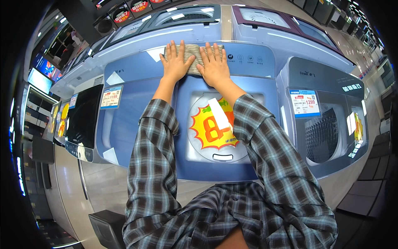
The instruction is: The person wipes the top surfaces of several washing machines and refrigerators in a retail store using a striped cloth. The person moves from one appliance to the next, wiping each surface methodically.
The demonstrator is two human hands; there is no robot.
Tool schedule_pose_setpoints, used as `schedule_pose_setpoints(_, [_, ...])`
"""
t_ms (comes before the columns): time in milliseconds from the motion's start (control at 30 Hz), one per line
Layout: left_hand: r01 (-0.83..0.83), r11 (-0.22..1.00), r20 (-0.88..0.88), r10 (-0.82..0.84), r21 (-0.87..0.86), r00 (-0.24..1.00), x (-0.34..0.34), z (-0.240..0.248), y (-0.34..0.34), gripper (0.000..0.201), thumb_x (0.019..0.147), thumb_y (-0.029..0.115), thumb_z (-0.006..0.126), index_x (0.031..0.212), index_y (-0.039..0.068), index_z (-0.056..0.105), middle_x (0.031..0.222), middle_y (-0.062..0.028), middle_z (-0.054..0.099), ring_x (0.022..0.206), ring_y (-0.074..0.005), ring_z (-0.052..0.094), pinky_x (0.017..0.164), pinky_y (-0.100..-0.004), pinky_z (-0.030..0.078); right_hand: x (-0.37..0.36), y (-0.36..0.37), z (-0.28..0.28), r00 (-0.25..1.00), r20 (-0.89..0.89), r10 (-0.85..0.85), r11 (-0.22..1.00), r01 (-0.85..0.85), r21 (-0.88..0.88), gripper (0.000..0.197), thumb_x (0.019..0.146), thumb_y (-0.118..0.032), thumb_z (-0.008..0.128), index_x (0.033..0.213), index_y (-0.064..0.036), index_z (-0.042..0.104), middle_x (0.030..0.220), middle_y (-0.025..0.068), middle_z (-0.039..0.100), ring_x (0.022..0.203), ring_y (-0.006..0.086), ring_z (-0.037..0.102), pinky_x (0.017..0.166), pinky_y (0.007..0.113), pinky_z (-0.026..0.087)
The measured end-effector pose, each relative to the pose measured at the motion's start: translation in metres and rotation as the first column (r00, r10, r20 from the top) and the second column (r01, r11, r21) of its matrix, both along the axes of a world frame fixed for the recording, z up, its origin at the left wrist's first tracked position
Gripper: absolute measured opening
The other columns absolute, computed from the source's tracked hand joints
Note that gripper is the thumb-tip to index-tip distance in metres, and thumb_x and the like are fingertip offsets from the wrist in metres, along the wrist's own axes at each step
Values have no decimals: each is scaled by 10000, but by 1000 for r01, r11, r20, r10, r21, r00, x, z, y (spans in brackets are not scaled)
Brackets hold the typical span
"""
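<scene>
A folded, striped beige-brown cloth (191,52) lies on the blue back panel (143,65) of a twin-tub washing machine. My left hand (175,63) rests flat on the cloth's left part, fingers spread and pointing away from me. On its right part lies my right hand (215,66), also flat with fingers apart. Neither hand grips the cloth; both press on it from above. Below my wrists is the machine's blue lid (188,166), whose clear window shows a yellow and red starburst sign (209,132). A price card (111,98) stands at the left lid.
Another washing machine (327,76) with a price card (305,103) adjoins on the right. A dark-topped machine (84,116) is at the left. Behind the panel stand a grey-framed machine (182,18) and a maroon-framed one (286,20). A black box (108,228) sits on the floor at lower left.
</scene>
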State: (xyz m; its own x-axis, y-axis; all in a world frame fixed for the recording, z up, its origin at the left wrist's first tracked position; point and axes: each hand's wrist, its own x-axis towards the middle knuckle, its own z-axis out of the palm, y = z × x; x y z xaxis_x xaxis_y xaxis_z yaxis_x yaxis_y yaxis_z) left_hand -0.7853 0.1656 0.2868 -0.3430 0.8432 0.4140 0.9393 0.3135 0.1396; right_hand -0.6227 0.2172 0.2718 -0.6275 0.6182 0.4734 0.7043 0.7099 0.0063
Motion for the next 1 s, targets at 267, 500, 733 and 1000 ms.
schedule_pose_setpoints(267, [-17, 992, 44, 23, -127, 999, 10, -17, -52, 836, 903, 681, 369, 1544, 197, 137, 1591, -201, 51, 1479, -340, 21, 1137, -593, 34, 17, -38, -11, 997, 16, 78, 982, -75, -172, 667, 991, -491, 312, 1531, -124, 176, 1602, 110, 103, 1482, 287, 40, 1189, 466, 20])
schedule_pose_setpoints(500, [-31, 972, 49, 43, -232, 998, 35, -18, -93, 791, 923, 666, 331, 1538, 194, 181, 1590, -179, 108, 1479, -309, 83, 1152, -560, 55, 42, -76, -12, 991, 83, 109, 961, -83, -263, 659, 995, -498, 276, 1514, -95, 229, 1587, 120, 173, 1475, 256, 120, 1192, 435, 78])
schedule_pose_setpoints(733, [-33, 974, 64, 48, -223, 997, 61, -24, -142, 764, 922, 663, 325, 1524, 200, 240, 1578, -175, 170, 1472, -299, 129, 1159, -545, 54, 68, -126, -14, 988, 110, 106, 957, -71, -281, 657, 997, -498, 269, 1516, -97, 225, 1589, 106, 172, 1475, 245, 121, 1192, 430, 84])
schedule_pose_setpoints(1000, [-33, 975, 78, 51, -219, 996, 97, -34, -199, 747, 930, 645, 333, 1519, 192, 254, 1576, -177, 178, 1470, -307, 132, 1160, -542, 61, 104, -179, -24, 988, 99, 115, 959, -85, -271, 648, 993, -481, 288, 1510, -93, 240, 1585, 108, 183, 1473, 247, 128, 1191, 433, 90])
